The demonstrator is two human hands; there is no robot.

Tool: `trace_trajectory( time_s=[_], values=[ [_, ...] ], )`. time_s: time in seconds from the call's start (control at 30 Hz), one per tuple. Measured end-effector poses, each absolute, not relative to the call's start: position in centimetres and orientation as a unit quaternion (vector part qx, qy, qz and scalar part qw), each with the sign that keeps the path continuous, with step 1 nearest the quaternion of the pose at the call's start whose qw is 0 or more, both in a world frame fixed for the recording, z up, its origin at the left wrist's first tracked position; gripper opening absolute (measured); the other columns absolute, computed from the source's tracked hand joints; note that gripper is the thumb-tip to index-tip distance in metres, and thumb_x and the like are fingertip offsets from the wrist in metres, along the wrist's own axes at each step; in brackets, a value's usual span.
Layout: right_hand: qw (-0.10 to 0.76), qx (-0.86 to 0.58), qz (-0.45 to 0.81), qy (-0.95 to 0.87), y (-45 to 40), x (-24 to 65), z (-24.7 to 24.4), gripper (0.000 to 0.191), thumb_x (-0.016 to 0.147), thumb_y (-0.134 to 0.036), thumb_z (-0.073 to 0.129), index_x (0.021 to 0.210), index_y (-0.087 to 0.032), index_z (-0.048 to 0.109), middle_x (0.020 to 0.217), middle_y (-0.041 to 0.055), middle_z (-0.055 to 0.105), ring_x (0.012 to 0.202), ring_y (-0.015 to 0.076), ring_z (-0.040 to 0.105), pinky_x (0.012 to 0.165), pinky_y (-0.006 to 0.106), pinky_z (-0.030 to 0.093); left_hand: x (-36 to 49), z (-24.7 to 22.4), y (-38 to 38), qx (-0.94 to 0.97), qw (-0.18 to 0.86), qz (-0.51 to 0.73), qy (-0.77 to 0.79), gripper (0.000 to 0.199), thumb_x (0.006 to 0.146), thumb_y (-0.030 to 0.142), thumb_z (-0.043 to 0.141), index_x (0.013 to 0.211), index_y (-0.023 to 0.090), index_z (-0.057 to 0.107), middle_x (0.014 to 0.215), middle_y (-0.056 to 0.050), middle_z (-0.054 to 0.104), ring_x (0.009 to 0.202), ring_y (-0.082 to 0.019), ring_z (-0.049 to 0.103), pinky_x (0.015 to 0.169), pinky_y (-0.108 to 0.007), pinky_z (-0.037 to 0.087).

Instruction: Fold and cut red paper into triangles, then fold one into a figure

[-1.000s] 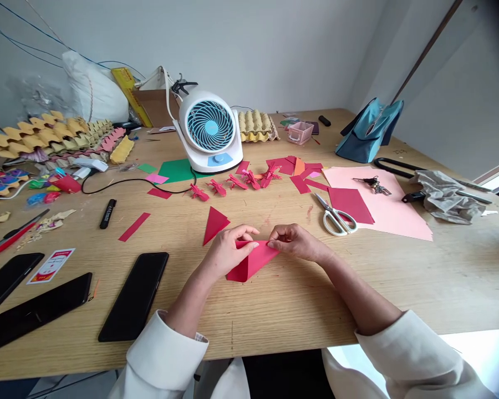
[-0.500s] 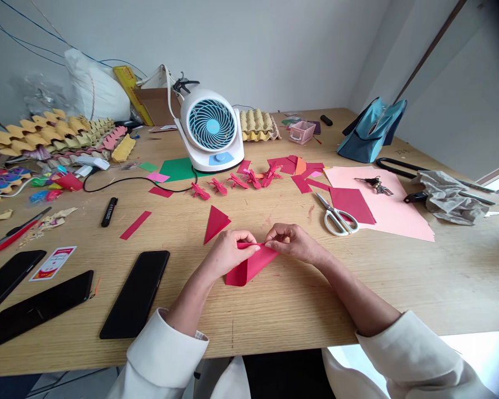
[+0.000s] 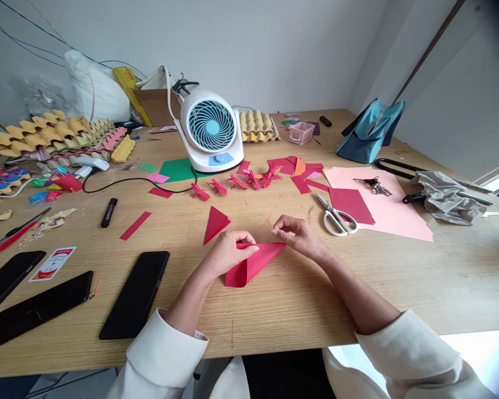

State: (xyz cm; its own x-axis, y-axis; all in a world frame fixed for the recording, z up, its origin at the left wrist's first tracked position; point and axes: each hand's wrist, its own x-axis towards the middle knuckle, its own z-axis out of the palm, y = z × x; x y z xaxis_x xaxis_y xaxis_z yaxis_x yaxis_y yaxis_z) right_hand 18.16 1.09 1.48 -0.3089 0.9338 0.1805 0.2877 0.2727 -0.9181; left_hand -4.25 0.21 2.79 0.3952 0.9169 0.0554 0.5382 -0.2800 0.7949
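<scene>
Bare pale wall (image 3: 283,61) rises behind a wooden table (image 3: 283,321), where a white fan (image 3: 212,127) stands near the back. Close to the front edge, between the forearms, sits a sheet of red paper (image 3: 260,263), partly folded. Its left hand-side layers are pinched by the left hand (image 3: 227,254), thumb on top; the right hand (image 3: 301,238) is curled at the far right tip, and whether its fingers grip or merely rest there I cannot tell. Judging by the look of it, the folding is only part done: one slanting crease runs down to the lower edge, but the lower left corner bulges open and is not pressed flat. Beyond, a folded red triangle (image 3: 216,224) lies apart, and five small red figures (image 3: 238,182) stand in a row before the fan, seemingly finished. Scissors (image 3: 331,212) lie to the right, beside some red sheets (image 3: 351,206). The left hand hides the upper left of the sheet, the figures are too small to make out, and a phone (image 3: 8,277) is cut off at the left border.
</scene>
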Motion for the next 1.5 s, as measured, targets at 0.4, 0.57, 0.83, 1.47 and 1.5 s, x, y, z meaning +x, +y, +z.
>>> trace_trajectory(
  time_s=[0.4,0.57,0.83,1.47,1.5],
  values=[
    [0.352,-0.432,0.399,-0.728,0.8,17.3,1.3,0.013,0.085,-0.031,0.059,0.079,-0.018,0.059,0.075,0.0017,0.061,0.068,0.0138,0.053,0.062,0.026,0.041,-4.1,3.1,-0.1,0.754,0.364,0.264,0.479,0.014,0.077,0.030,0.064,0.068,0.019,0.066,0.068,0.002,0.067,0.067,-0.014,0.059,0.063,-0.024,0.046],
    [0.393,-0.479,0.365,-0.695,1.4,18.3,1.3,0.024,0.086,-0.038,0.060,0.072,-0.019,0.058,0.072,0.0019,0.058,0.066,0.0141,0.052,0.063,0.028,0.043,-4.2,2.8,0.2,0.751,0.374,0.261,0.477,0.014,0.077,0.029,0.064,0.068,0.019,0.066,0.069,0.002,0.067,0.067,-0.014,0.060,0.064,-0.024,0.045],
    [0.302,-0.394,0.486,-0.719,0.2,17.0,1.3,0.018,0.082,-0.036,0.064,0.085,-0.018,0.066,0.080,0.0033,0.065,0.068,0.0141,0.057,0.062,0.027,0.045,-4.1,3.1,-0.2,0.744,0.379,0.253,0.489,0.016,0.077,0.032,0.064,0.067,0.019,0.066,0.069,0.002,0.066,0.068,-0.014,0.059,0.061,-0.022,0.044],
    [0.302,-0.412,0.505,-0.696,0.6,17.2,0.7,0.030,0.081,-0.045,0.064,0.077,-0.015,0.061,0.061,-0.0041,0.049,0.056,0.0085,0.040,0.051,0.021,0.031,-4.4,3.2,0.3,0.723,0.369,0.274,0.516,0.014,0.075,0.033,0.065,0.074,0.019,0.066,0.076,0.003,0.068,0.075,-0.015,0.061,0.069,-0.024,0.043],
    [0.300,-0.410,0.509,-0.695,0.6,17.2,0.7,0.029,0.081,-0.044,0.064,0.078,-0.015,0.061,0.062,-0.0039,0.049,0.056,0.0086,0.040,0.051,0.021,0.031,-4.4,3.2,0.2,0.721,0.372,0.274,0.516,0.014,0.075,0.033,0.065,0.074,0.019,0.065,0.076,0.003,0.068,0.074,-0.015,0.061,0.069,-0.024,0.043]
  ],
)
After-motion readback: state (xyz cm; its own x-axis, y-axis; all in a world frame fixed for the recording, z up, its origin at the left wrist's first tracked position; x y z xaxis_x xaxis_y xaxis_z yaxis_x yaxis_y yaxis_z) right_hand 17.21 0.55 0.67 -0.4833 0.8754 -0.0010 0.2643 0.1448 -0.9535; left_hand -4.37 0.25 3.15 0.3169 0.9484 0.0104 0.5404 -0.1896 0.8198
